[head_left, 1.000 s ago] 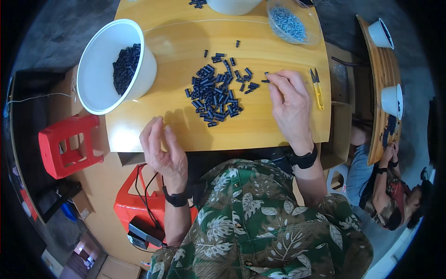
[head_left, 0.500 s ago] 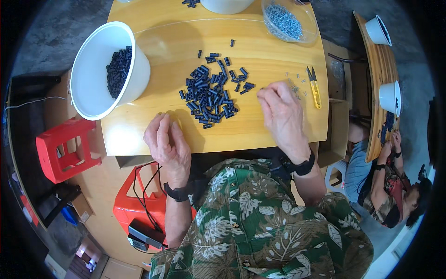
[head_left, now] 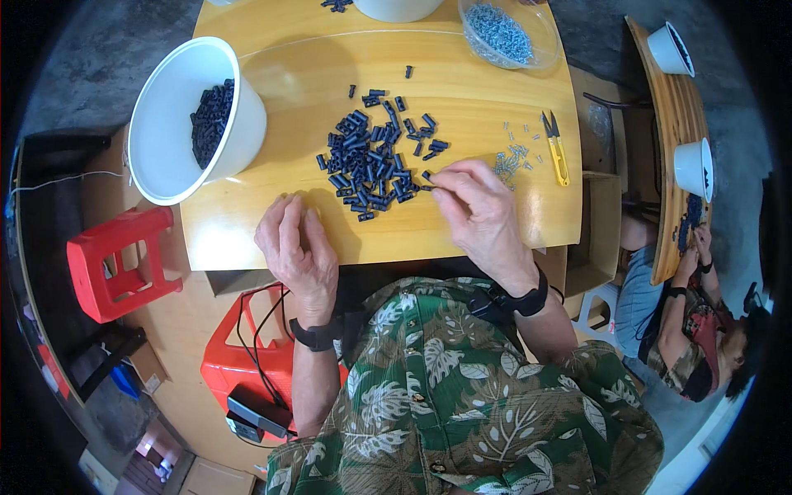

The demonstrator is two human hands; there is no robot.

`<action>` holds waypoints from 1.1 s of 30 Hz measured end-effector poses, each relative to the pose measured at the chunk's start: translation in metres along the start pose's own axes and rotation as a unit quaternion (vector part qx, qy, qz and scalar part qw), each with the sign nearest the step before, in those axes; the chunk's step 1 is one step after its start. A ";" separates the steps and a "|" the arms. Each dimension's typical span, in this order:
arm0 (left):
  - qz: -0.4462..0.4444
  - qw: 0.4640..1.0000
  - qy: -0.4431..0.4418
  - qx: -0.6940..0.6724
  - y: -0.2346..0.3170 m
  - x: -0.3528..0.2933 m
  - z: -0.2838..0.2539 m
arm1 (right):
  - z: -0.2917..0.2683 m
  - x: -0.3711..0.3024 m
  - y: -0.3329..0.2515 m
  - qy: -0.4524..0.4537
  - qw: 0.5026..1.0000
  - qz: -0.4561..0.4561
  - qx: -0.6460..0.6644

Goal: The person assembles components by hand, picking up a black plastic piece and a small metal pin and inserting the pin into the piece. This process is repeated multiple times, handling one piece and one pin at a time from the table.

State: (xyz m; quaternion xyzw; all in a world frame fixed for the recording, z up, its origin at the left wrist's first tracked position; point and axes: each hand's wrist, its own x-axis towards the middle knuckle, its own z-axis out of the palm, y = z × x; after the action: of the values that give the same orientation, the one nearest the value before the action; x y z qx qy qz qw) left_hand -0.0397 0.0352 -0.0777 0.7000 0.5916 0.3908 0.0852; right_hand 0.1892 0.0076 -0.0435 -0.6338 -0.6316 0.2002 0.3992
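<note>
A heap of small black plastic tube-like pieces (head_left: pixel 367 161) lies on the yellow wooden table (head_left: pixel 289 91). My right hand (head_left: pixel 483 210) is at the heap's right edge, thumb and forefinger pinched on a black piece (head_left: pixel 426 188) at their tips. My left hand (head_left: pixel 297 247) rests at the table's near edge, left of the heap, its fingers curled down. What those fingers hold, if anything, is hidden under them. Small silver screws (head_left: pixel 513 161) lie scattered just beyond my right hand. Beside them sit yellow-handled thread snips (head_left: pixel 558 153), blades pointing away.
A white bucket (head_left: pixel 153 148) with black pieces stands left. A clear tub (head_left: pixel 536 58) of screws is at the far right, near another white bucket (head_left: pixel 400 7). Red stools (head_left: pixel 107 280) stand left and below. Another person (head_left: pixel 689 330) works at a wooden bench (head_left: pixel 660 148) on the right.
My right hand has moved left and slightly nearer, from beside the screws to the heap's edge, uncovering more screws. My left hand has hardly moved. The view has shifted slightly.
</note>
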 end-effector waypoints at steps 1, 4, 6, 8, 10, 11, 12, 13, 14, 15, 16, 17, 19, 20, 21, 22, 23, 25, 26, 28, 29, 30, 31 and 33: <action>0.000 1.000 0.000 0.000 0.000 0.000 0.000 | -0.002 -0.001 0.001 0.011 0.999 0.030 0.027; 0.002 1.000 -0.003 0.003 -0.001 0.000 -0.001 | -0.004 -0.002 0.000 0.025 0.998 0.055 0.024; 0.000 1.000 -0.004 0.005 0.000 0.000 -0.001 | -0.004 0.001 -0.002 0.020 0.998 0.050 0.012; -0.001 1.000 -0.006 0.008 -0.001 -0.001 -0.001 | -0.002 0.003 -0.002 0.015 0.999 0.045 -0.001; -0.001 1.000 -0.007 0.010 -0.002 -0.001 0.000 | 0.000 0.004 0.000 0.011 0.999 0.039 -0.005; 0.000 1.000 -0.006 0.008 -0.002 0.000 0.000 | 0.001 0.006 0.000 0.011 0.999 0.039 -0.005; 0.000 1.000 -0.006 0.006 -0.001 0.000 0.000 | 0.001 0.008 -0.001 0.010 0.999 0.033 -0.013; 0.000 1.000 -0.006 0.006 -0.001 -0.001 0.000 | 0.001 0.009 -0.002 0.009 0.999 0.027 -0.021; 0.000 1.000 -0.004 0.004 -0.001 -0.001 0.000 | 0.002 0.010 -0.002 0.008 0.999 0.027 -0.022; 0.001 1.000 -0.001 0.001 -0.002 -0.001 0.001 | 0.003 0.011 -0.002 0.004 0.999 0.025 -0.032; 0.001 1.000 -0.001 0.001 -0.001 -0.001 0.000 | 0.003 0.012 -0.001 0.000 0.999 0.023 -0.042; 0.000 1.000 -0.003 0.005 -0.001 -0.001 0.000 | 0.003 0.012 0.000 0.000 0.999 0.023 -0.042; -0.001 1.000 -0.005 0.010 0.000 0.000 0.000 | 0.004 0.013 0.001 0.000 0.998 0.020 -0.057; 0.002 1.000 -0.004 0.010 0.000 0.000 0.000 | 0.004 0.013 0.001 0.000 0.998 0.020 -0.057; 0.005 1.000 -0.004 0.011 0.000 0.000 -0.001 | 0.003 0.014 0.001 -0.004 0.997 0.018 -0.069; 0.005 1.000 -0.003 0.011 0.000 0.000 -0.001 | 0.003 0.015 0.001 -0.008 0.997 0.015 -0.082; 0.003 1.000 -0.003 0.008 0.000 0.000 -0.001 | 0.002 0.015 0.001 -0.007 0.996 0.015 -0.082; 0.003 1.000 -0.003 0.006 -0.001 0.000 -0.001 | 0.002 0.017 0.000 -0.024 0.995 0.022 -0.095; 0.003 1.000 -0.004 0.005 -0.001 0.000 -0.001 | 0.002 0.018 0.000 -0.023 0.995 0.021 -0.096; 0.003 1.000 -0.004 0.005 -0.002 -0.001 0.000 | 0.002 0.020 -0.001 -0.040 0.990 0.018 -0.134; 0.003 1.000 -0.004 0.003 -0.002 -0.001 0.000 | 0.002 0.020 -0.001 -0.039 0.990 0.018 -0.134; 0.002 1.000 -0.004 0.001 -0.002 -0.001 0.000 | 0.003 0.020 -0.001 -0.035 0.991 0.016 -0.129; 0.003 1.000 -0.004 0.001 -0.002 -0.001 0.000 | 0.003 0.020 -0.001 -0.031 0.992 0.014 -0.124; -0.004 1.000 -0.006 -0.008 -0.002 -0.001 -0.001 | 0.001 0.016 0.002 -0.014 0.996 0.022 -0.089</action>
State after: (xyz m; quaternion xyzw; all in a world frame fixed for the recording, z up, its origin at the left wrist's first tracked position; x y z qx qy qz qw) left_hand -0.0418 0.0344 -0.0787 0.6990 0.5910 0.3910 0.0954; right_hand 0.1916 0.0233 -0.0419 -0.6781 -0.6381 0.1606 0.3274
